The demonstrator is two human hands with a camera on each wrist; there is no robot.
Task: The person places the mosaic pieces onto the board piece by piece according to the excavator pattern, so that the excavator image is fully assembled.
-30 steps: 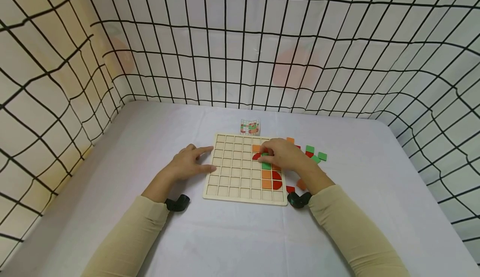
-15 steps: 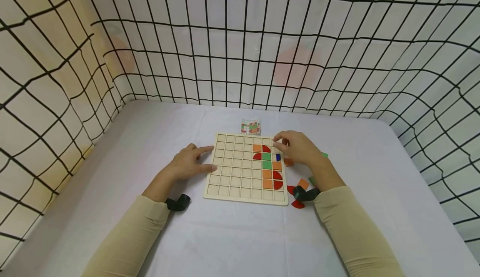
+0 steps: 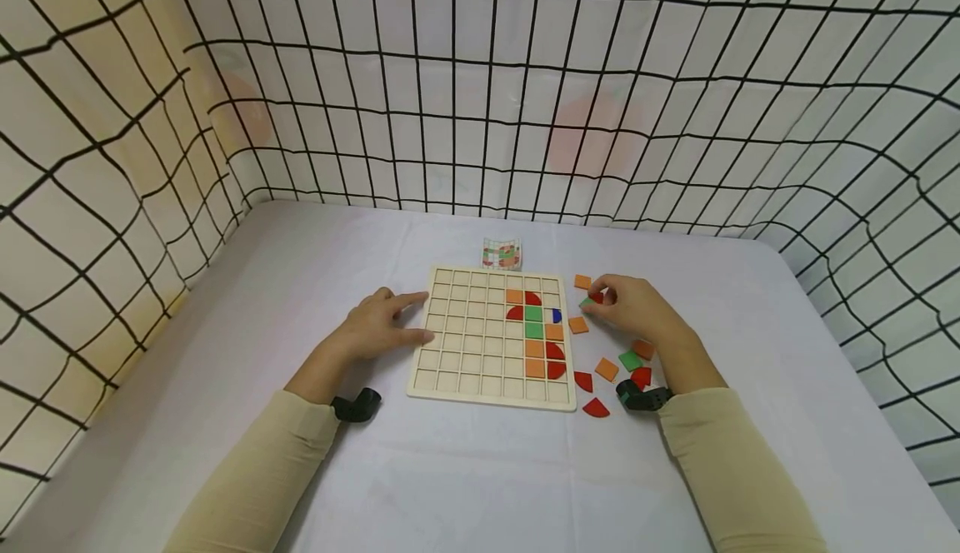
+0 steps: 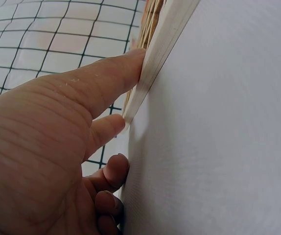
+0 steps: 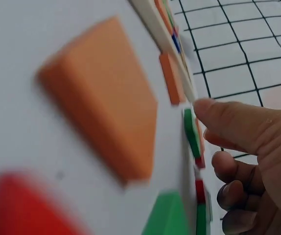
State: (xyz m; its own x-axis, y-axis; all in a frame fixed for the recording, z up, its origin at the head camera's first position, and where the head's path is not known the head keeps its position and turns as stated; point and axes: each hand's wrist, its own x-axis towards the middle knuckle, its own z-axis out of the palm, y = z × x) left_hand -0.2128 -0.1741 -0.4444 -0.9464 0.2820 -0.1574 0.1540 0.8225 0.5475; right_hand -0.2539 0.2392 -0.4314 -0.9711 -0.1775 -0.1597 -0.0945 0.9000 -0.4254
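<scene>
Past the right edge of the pale wooden grid board (image 3: 465, 353), my right hand (image 3: 633, 311) reaches over loose tiles. Its thumb and index fingertips stand apart around a green tile (image 3: 587, 303) and a red tile (image 3: 597, 296). In the right wrist view, the thumb tip sits close by the green tile (image 5: 192, 132). My left hand (image 3: 375, 324) has thumb and index finger stretched to the board's left edge; the left wrist view has the thumb against that wooden side (image 4: 162, 46). Orange, red and green tiles and a blue piece (image 3: 557, 316) fill cells on the board's right part.
Several loose tiles lie right of the board, including an orange tile (image 3: 607, 369), a red quarter-circle (image 3: 596, 407) and a green square (image 3: 630, 361). A small pattern card (image 3: 501, 254) stands behind the board. Black wire mesh (image 3: 487, 112) borders the white table (image 3: 465, 478).
My right hand has moved right, from over the board to its upper right corner and then to the loose tiles, uncovering cells and the blue piece. My left hand has stayed at the edge.
</scene>
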